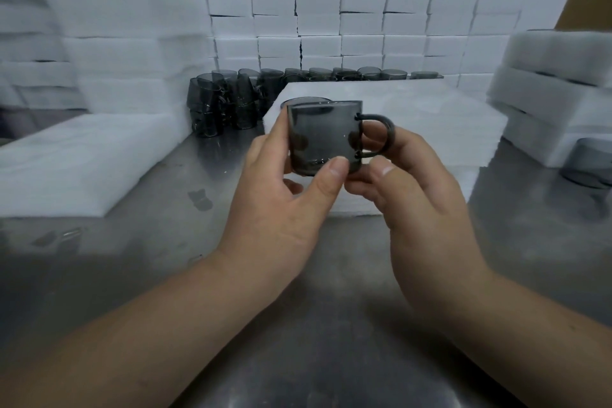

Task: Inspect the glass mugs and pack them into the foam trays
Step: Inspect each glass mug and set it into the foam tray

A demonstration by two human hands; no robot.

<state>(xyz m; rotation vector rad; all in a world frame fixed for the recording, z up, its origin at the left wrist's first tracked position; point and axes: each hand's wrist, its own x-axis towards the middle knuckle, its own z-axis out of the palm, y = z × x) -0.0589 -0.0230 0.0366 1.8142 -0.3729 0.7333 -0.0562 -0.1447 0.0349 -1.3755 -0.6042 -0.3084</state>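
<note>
A smoky grey glass mug (323, 132) is held upright above the steel table, its handle pointing right. My left hand (284, 202) grips its body, thumb across the lower front and fingers behind. My right hand (414, 189) holds it near the base, with fingers showing through the handle loop. Behind the mug lies a white foam tray (430, 116), and another mug's rim peeks out just behind the held one. Several more grey mugs (222, 106) stand stacked at the back.
A flat foam slab (76, 159) lies at the left. Stacked foam trays (556, 76) rise at the right, with a grey mug (589, 162) beside them. A wall of white foam blocks (364, 3) closes the back. Bare steel table (298, 325) stretches in front.
</note>
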